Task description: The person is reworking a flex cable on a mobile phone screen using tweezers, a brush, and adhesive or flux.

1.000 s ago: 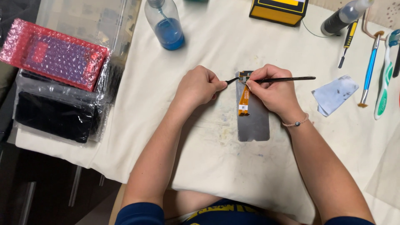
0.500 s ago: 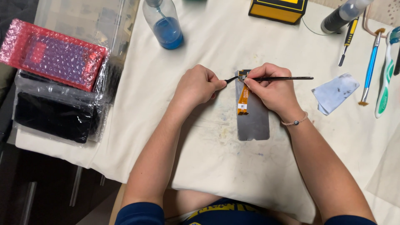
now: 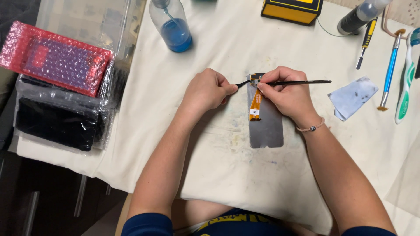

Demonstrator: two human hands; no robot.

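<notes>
A grey phone screen panel [image 3: 266, 126] lies face down on the white cloth [image 3: 227, 175], with an orange flex ribbon [image 3: 255, 105] running along its upper left. My right hand [image 3: 286, 94] rests on the panel's top and grips a thin black brush [image 3: 302, 82] like a pen, tip at the flex connector. My left hand [image 3: 205, 89] is closed on black tweezers [image 3: 241, 83], whose tips meet the same connector from the left.
A bottle of blue liquid [image 3: 173, 26] stands at the back. Bubble-wrapped packages, red [image 3: 52, 59] and black [image 3: 57, 122], lie at left. A yellow box [image 3: 291, 9], a screwdriver [image 3: 366, 41], a blue-handled tool [image 3: 389, 70], a toothbrush [image 3: 407, 78] and a wipe [image 3: 352, 97] lie at right.
Both hands stay at the connector; the brush has shifted only slightly. Nothing else has moved.
</notes>
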